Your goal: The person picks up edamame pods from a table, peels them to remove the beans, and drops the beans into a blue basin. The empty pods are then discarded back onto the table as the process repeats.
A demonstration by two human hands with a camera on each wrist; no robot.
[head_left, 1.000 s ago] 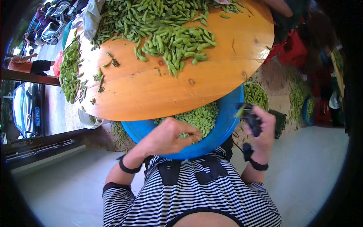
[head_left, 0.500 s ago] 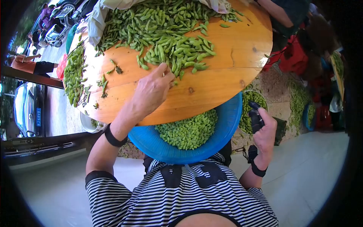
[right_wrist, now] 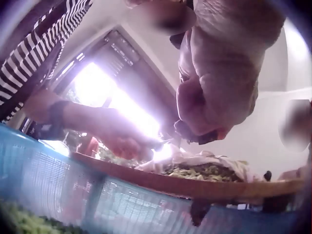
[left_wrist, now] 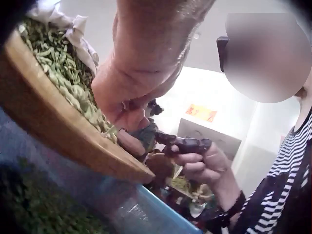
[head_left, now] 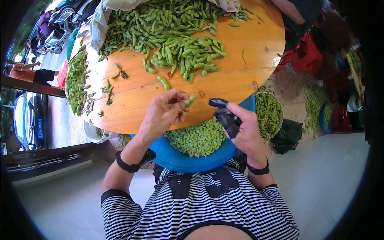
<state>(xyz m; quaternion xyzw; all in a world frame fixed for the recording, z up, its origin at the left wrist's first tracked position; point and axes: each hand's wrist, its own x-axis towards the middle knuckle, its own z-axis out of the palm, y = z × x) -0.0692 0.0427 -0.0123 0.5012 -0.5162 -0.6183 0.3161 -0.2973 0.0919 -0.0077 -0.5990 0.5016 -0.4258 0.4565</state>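
The left hand [head_left: 164, 114] is pinching a pod [head_left: 191, 98] just fetched from the pile [head_left: 172, 40]. The right hand [head_left: 249, 136], gripping a black cutter [head_left: 226, 116], is moving in beside it, above the basin [head_left: 180, 162].

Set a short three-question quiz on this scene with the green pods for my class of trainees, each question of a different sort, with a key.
1. True or false: the left hand pinches a green pod near the edge of the wooden table.
2. What does the right hand hold in its grip? A) a black tool B) a metal spoon C) a white cup
3. Fill the gap: the basin below the table edge, which holds a heap of pale green beans, is coloured ____.

Key: 1 true; 2 A; 3 blue.
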